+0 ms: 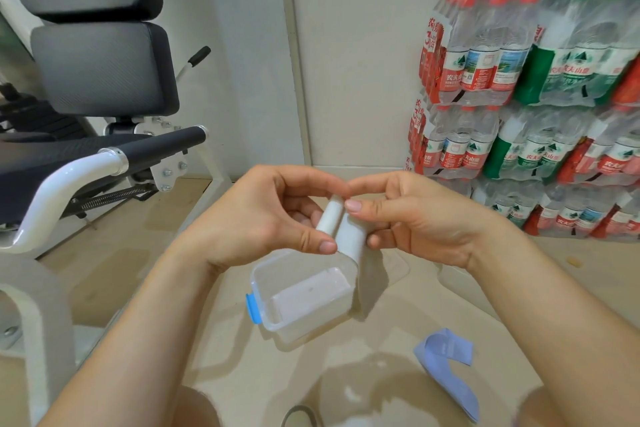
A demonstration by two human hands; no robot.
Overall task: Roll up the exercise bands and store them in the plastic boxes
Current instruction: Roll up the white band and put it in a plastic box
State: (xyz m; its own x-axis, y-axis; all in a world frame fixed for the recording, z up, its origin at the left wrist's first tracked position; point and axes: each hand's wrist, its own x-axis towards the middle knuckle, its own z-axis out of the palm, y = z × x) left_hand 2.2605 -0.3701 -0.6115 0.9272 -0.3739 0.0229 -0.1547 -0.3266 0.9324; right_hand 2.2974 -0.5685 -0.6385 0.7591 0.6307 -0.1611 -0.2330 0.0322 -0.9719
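A white exercise band point(341, 227), partly rolled, is held between both hands above the floor. My left hand point(273, 218) pinches the rolled part from the left, thumb below. My right hand point(412, 218) grips the flat part, thumb on top. Directly below stands an open clear plastic box point(301, 298) with a blue clip on its left side; nothing shows inside it. A light purple band point(446, 364) lies unrolled on the floor at the lower right.
A gym machine with a black seat and white frame point(86, 149) fills the left. Stacked packs of water bottles point(526, 107) stand against the wall at the right. A dark loop point(299, 414) peeks in at the bottom edge.
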